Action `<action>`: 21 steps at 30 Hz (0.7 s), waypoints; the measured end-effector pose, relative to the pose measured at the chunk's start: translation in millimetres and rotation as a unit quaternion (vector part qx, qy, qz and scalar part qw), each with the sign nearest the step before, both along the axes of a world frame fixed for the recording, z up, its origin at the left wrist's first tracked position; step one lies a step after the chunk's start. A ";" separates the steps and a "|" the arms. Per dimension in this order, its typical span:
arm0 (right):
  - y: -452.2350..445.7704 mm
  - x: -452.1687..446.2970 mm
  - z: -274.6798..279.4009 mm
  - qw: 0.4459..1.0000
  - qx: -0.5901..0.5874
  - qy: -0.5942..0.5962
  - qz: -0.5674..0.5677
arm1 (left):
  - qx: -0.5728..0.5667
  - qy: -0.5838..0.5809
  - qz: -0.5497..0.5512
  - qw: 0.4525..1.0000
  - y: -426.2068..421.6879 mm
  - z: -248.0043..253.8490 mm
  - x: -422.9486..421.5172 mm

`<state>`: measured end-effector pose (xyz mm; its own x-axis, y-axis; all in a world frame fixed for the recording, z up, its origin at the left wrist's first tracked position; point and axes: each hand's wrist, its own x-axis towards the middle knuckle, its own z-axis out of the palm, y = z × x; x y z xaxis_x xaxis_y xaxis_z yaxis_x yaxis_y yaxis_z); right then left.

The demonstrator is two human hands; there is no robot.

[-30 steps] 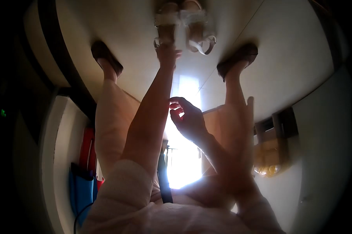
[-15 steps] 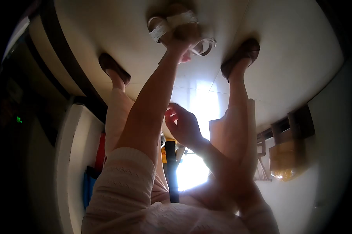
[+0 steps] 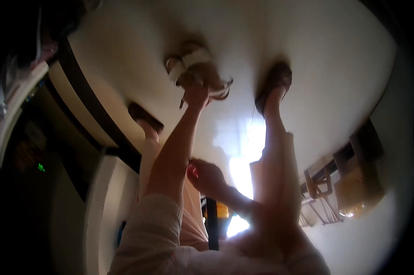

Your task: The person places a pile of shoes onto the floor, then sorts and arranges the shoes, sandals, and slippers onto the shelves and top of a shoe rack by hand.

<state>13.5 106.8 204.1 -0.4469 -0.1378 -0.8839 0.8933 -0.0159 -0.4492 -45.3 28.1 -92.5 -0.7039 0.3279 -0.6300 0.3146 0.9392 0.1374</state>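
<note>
My left hand (image 3: 197,97) is stretched out forward and closed on a pair of sandals (image 3: 198,68) with pale straps. The sandals are held together just above the pale floor, with one loose strap sticking out on the right. Nearer my body, my right hand (image 3: 208,176) hangs with its fingers loosely curled and a little apart. It is beside my left forearm, and I see nothing in it. Both of my feet wear dark brown shoes; the left shoe (image 3: 145,118) and the right shoe (image 3: 275,87) stand wide apart.
A white panel or cabinet side (image 3: 104,201) stands on the left, next to a dark opening. A dark strip (image 3: 90,94) crosses the floor on that side. At right are a wooden stool (image 3: 319,183) and a brown box or bag (image 3: 358,192). Bright light glares between my legs.
The sandals in my left hand have come closer to my body and slightly left. My right hand has also shifted lower in the view, and the whole view has tilted somewhat.
</note>
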 end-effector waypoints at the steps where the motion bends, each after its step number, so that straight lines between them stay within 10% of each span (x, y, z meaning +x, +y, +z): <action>1: 0.6 -2.2 2.1 0.999 0.003 0.025 -0.023 | -0.005 -0.013 -0.003 1.000 4.1 16.8 -10.8; 7: 15.4 -26.0 10.0 0.994 -0.001 0.042 -0.103 | 0.022 0.040 -0.167 0.985 25.0 88.3 -78.4; 14: 35.2 -38.7 17.5 0.990 -0.018 0.035 -0.136 | 0.137 0.064 -0.014 0.988 144.7 150.2 -171.1; 21: 54.6 -36.5 14.1 0.980 -0.002 0.045 -0.193 | 0.068 0.195 -0.176 0.963 283.8 103.8 -256.0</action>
